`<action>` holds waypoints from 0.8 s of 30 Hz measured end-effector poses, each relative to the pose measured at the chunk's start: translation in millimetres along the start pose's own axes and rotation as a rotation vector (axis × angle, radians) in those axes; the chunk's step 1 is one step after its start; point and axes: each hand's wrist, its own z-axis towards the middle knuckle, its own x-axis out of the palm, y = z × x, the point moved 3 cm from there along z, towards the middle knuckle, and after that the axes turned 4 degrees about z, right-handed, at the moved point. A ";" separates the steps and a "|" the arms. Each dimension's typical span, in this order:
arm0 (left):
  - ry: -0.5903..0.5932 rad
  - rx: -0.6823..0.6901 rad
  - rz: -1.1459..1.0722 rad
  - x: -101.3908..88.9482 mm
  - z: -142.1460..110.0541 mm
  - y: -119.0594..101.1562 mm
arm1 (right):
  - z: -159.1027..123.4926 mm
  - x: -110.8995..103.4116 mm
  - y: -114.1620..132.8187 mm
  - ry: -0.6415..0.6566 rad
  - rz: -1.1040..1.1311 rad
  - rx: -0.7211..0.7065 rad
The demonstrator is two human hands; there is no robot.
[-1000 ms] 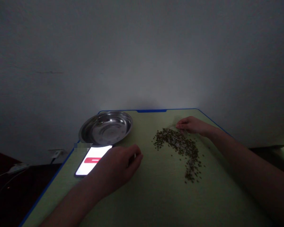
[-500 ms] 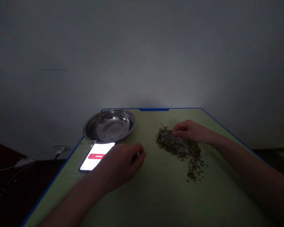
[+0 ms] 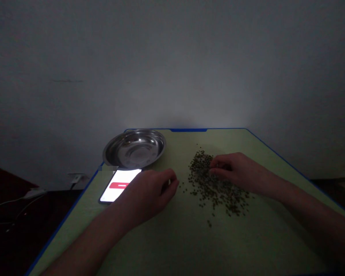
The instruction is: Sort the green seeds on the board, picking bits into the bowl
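Observation:
A loose pile of small brown-green grains (image 3: 202, 172), like dried beans or seeds, lies spread on the pale green table (image 3: 186, 245). My right hand (image 3: 232, 168) is over the pile's right side, its thumb and fingertips pinched together low among the grains. A pale, see-through patch shows near those fingers, but the dim light hides what they grip. To the left of the pile, my left hand (image 3: 155, 189) rests closed, thumb against curled fingers. A small pale spot shows between them, too small to name. A few stray grains lie just right of its fingertips.
A shiny steel basin (image 3: 135, 149) stands at the table's back left. In front of it lies a phone (image 3: 110, 193) with a lit screen, partly behind my left wrist. The wall (image 3: 178, 76) rises behind the table's blue edge. A plug and cables (image 3: 33, 193) are at the left.
My right hand has moved nearer to me across the pile. The grains have spread wider, with some scattered left and toward me. My left hand keeps its closed pose; the view has shifted slightly.

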 end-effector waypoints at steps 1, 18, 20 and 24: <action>-0.002 -0.003 0.001 -0.4 0.2 -0.1 | -3.0 -0.5 0.4 -0.007 -0.014 0.001; -0.002 0.016 -0.002 -2.2 1.1 -2.7 | -23.4 10.4 -1.3 -0.008 -0.135 0.024; -0.003 0.016 -0.001 -2.4 1.0 -3.1 | -24.4 13.9 3.4 0.006 -0.139 0.012; 0.004 0.013 -0.011 -2.3 1.4 -3.3 | -31.1 21.0 17.2 0.055 -0.126 -0.007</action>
